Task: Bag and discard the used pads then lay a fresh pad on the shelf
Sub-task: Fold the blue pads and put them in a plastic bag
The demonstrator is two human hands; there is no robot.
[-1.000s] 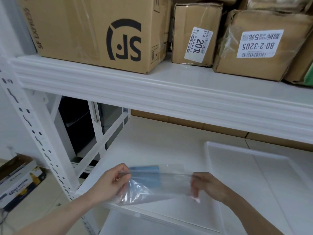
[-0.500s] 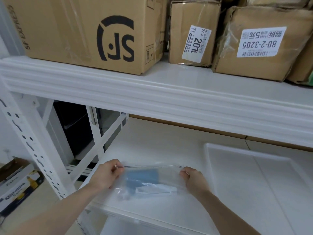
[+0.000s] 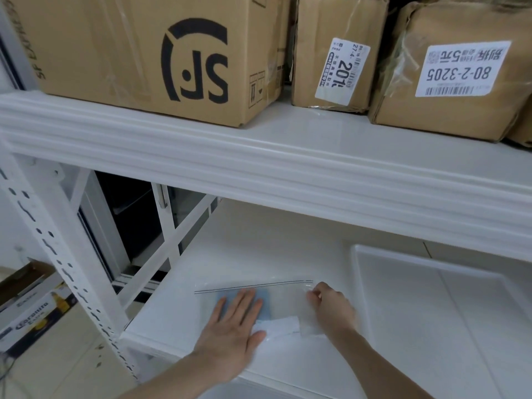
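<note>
Released from its earlier pinch, the left hand (image 3: 230, 338) pressed flat, fingers (image 3: 244, 305) spread, on the clear zip-top plastic bag (image 3: 283, 305) of blue and white pads (image 3: 266, 308) lying on the white shelf (image 3: 259, 254), while the right hand (image 3: 331, 309) pinched its corner.

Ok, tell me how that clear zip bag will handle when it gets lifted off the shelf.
The clear zip bag is probably floppy: thin film lying flat under the left hand. Likely light, holding only a blue pad and a white piece. The film may be slippery, so the right hand pinching near the zip seems sensible.
</note>
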